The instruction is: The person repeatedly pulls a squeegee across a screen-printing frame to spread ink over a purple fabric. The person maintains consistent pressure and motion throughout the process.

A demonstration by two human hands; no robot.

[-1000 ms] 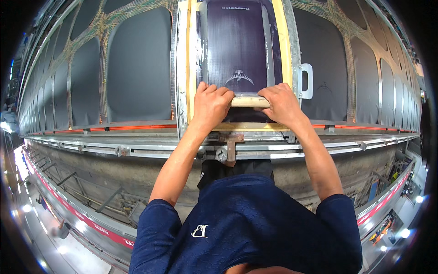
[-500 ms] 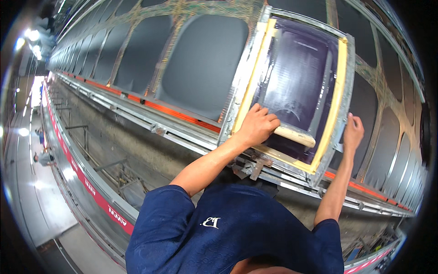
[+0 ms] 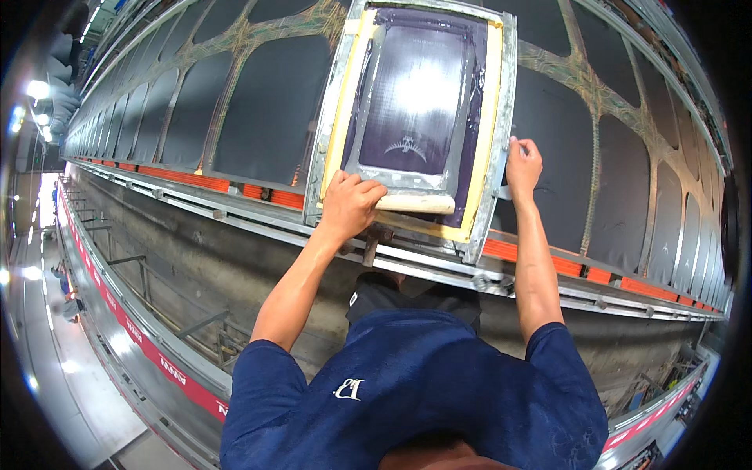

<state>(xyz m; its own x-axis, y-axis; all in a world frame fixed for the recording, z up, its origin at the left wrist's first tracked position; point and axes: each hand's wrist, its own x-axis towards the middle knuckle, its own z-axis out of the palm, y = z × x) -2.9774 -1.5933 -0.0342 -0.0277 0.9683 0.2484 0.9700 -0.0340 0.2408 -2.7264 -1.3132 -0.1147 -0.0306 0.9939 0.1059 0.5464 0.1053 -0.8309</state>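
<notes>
My left hand [image 3: 350,202] is closed round the left end of a pale wooden squeegee [image 3: 419,204]. The squeegee lies across the near end of a screen printing frame [image 3: 507,86], inside its border of yellow tape [image 3: 489,94]. Dark purple, glossy mesh [image 3: 411,86] fills the frame, and a pale wing-like emblem [image 3: 406,147] shows near its lower end. At the frame's right side, my right hand [image 3: 523,166] has its fingers curled in at the metal edge, by a small whitish tab. The squeegee's blade is hidden.
Dark fabric panels [image 3: 274,110] run in a row along the long table on both sides of the frame. A metal rail [image 3: 235,215] and orange strip [image 3: 521,254] follow its near edge. Behind on the left is another table with a red band [image 3: 141,341]; people stand far left.
The squeegee has come closer to the frame's near edge, with my left hand on it, and more of the emblem shows. The view has shifted, so the frame appears farther left.
</notes>
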